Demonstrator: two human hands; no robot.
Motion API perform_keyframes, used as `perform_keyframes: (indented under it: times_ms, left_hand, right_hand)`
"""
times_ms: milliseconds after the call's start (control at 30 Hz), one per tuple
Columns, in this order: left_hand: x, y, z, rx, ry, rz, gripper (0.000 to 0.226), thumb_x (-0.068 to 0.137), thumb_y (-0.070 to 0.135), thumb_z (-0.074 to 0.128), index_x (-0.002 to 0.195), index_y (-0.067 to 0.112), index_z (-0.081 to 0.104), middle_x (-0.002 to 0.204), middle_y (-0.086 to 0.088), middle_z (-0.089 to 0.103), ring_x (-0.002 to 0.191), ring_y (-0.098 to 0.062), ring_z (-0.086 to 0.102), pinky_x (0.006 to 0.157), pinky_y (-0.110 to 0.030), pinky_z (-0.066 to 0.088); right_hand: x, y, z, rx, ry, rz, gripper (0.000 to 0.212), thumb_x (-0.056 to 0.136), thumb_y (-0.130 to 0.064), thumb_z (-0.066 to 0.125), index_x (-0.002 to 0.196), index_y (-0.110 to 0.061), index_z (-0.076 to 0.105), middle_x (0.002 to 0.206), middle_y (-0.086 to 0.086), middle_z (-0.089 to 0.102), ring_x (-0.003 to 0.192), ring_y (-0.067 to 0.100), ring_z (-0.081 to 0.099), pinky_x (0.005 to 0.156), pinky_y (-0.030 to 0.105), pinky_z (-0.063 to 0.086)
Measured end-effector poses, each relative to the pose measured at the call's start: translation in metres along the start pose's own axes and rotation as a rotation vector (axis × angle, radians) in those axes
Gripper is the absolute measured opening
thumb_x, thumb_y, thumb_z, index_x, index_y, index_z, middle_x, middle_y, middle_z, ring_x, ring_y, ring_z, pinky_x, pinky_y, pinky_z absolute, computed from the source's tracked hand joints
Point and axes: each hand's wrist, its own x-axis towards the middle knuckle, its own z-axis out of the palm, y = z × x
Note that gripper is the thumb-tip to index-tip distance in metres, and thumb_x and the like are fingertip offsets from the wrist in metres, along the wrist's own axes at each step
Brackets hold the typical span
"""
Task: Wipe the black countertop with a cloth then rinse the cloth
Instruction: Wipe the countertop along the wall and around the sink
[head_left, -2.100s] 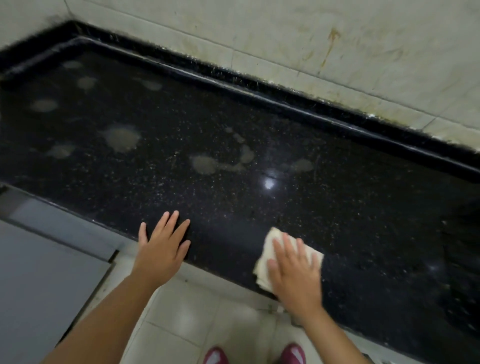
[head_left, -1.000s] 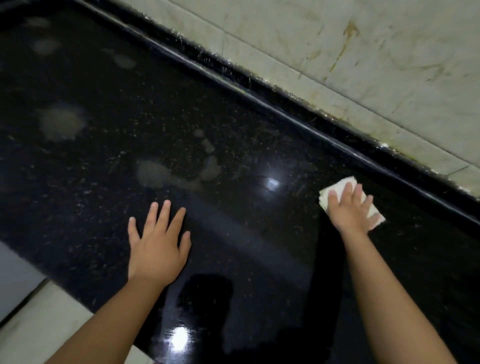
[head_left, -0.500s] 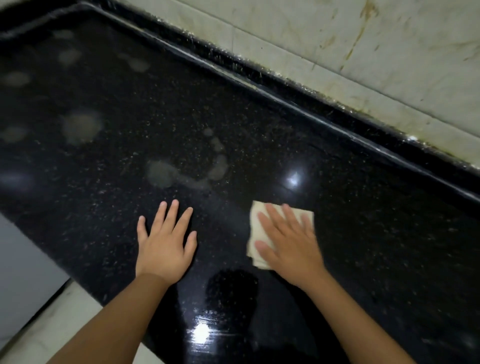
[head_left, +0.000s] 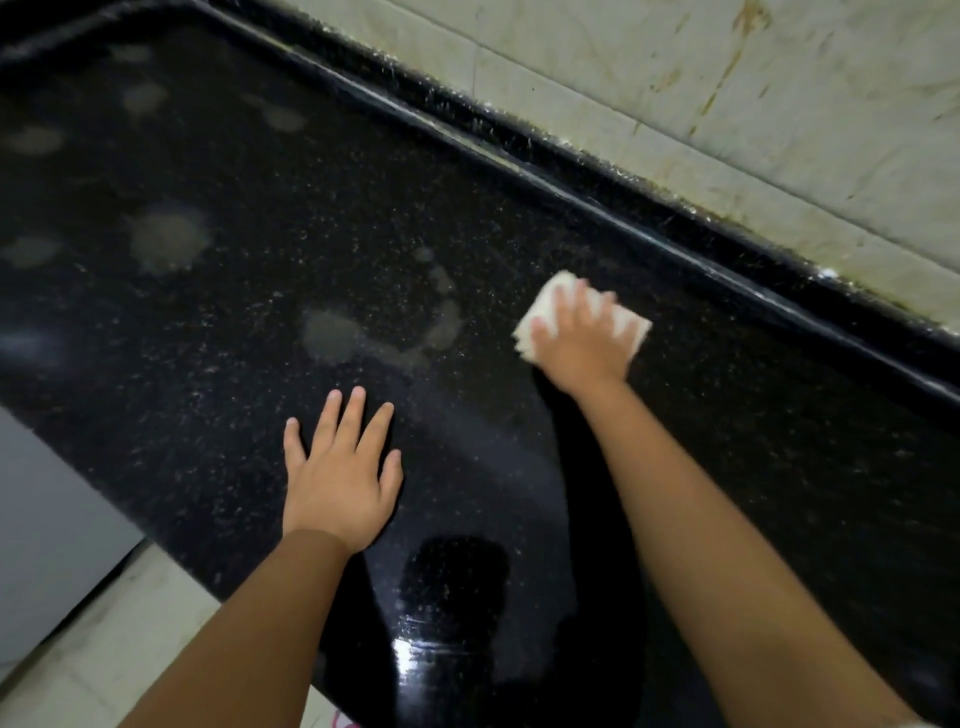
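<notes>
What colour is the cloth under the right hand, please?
White or cream, folded, seen in the head view: cloth.

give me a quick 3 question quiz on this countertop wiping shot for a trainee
1. True or false: the left hand holds the cloth.
2. Multiple choice: the large pale smudge on the countertop lies to which side of the cloth? A) the person's left B) the person's right C) under it
3. Fill in: the right hand presses the cloth flat on the ____.

Key: 1 false, the left hand lies flat and empty on the counter. 2 A. 3 countertop.
</notes>
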Motion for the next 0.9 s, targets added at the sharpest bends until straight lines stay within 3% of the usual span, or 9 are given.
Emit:
perform_keyframes:
  times_ms: [100,167,267,333,467,567,667,800,900]
  left_hand:
    - [-0.001,0.000,0.000,-0.002,0.022,0.014,0.084,0.073,0.051,-0.005,0.142,0.020,0.030,0.153,-0.006,0.019,0.143,-0.023,0.007,0.112,-0.050,0.000]
    - [-0.002,0.001,-0.003,0.000,0.023,0.017,0.078,0.078,0.051,0.001,0.142,0.020,0.032,0.153,-0.007,0.021,0.142,-0.024,0.009,0.112,-0.051,0.001]
    - [-0.001,0.002,-0.005,-0.015,0.004,-0.003,0.052,0.095,0.041,0.026,0.143,0.022,0.028,0.154,-0.005,0.016,0.143,-0.023,0.004,0.112,-0.050,-0.002]
    - [-0.002,0.002,-0.004,-0.029,0.000,-0.006,0.050,0.096,0.035,0.034,0.144,0.022,0.025,0.155,-0.004,0.013,0.143,-0.022,0.001,0.112,-0.049,-0.004]
    - [-0.002,0.004,-0.007,-0.050,0.001,-0.006,0.051,0.096,0.035,0.034,0.144,0.023,0.023,0.155,-0.003,0.011,0.143,-0.021,0.000,0.113,-0.047,-0.004]
    - [0.001,0.003,-0.006,-0.005,-0.003,0.000,0.052,0.096,0.041,0.022,0.144,0.023,0.022,0.155,-0.004,0.012,0.143,-0.022,0.000,0.112,-0.048,-0.004]
    - [0.002,-0.001,0.000,0.014,0.006,0.006,0.064,0.085,0.045,0.013,0.139,0.020,0.037,0.150,-0.008,0.028,0.141,-0.026,0.016,0.111,-0.053,0.006]
    - [0.001,-0.001,0.004,0.087,0.029,0.030,0.054,0.084,0.039,0.028,0.122,0.014,0.059,0.130,-0.014,0.055,0.124,-0.033,0.047,0.097,-0.059,0.031]
    - [0.003,-0.003,0.003,0.124,0.050,0.039,0.051,0.082,0.037,0.032,0.117,0.015,0.062,0.124,-0.013,0.059,0.117,-0.033,0.053,0.092,-0.059,0.035]
  right_hand:
    - [-0.054,-0.002,0.018,-0.146,-0.063,-0.316,0.067,0.089,-0.059,0.006,0.149,-0.028,0.000,0.157,-0.008,-0.009,0.145,0.023,-0.010,0.114,0.050,-0.004]
    - [-0.079,0.036,0.018,-0.236,-0.095,-0.363,0.085,0.071,-0.065,-0.009,0.148,-0.032,0.001,0.157,-0.010,-0.007,0.145,0.019,-0.008,0.115,0.047,-0.001]
    - [-0.074,0.110,0.000,-0.204,-0.039,-0.063,0.066,0.090,-0.058,0.014,0.148,-0.029,0.004,0.158,-0.007,-0.001,0.145,0.020,-0.001,0.114,0.048,0.005]
    - [-0.057,0.138,-0.014,-0.111,-0.019,0.156,0.058,0.097,-0.045,0.023,0.149,-0.026,0.005,0.158,-0.004,0.000,0.145,0.022,-0.002,0.115,0.049,0.003]
    - [-0.002,0.122,-0.031,0.119,0.066,0.487,0.059,0.098,-0.048,0.017,0.149,-0.023,0.003,0.158,-0.003,-0.006,0.144,0.027,-0.009,0.115,0.052,-0.004]
    - [0.040,0.084,-0.034,0.165,0.100,0.570,0.061,0.098,-0.047,0.017,0.149,-0.019,0.001,0.158,0.001,-0.008,0.143,0.033,-0.010,0.113,0.054,-0.005]
    - [0.069,0.034,-0.029,0.119,0.058,0.435,0.061,0.098,-0.047,0.016,0.149,-0.018,0.000,0.158,0.002,-0.009,0.143,0.033,-0.011,0.113,0.055,-0.006]
    - [0.094,-0.033,-0.021,0.067,0.008,0.127,0.059,0.098,-0.046,0.015,0.149,-0.022,0.000,0.158,-0.002,-0.010,0.144,0.029,-0.012,0.114,0.050,-0.007]
    - [0.092,-0.062,-0.016,-0.021,-0.040,-0.135,0.057,0.099,-0.046,0.016,0.149,-0.025,-0.001,0.157,-0.004,-0.010,0.144,0.026,-0.011,0.114,0.048,-0.006]
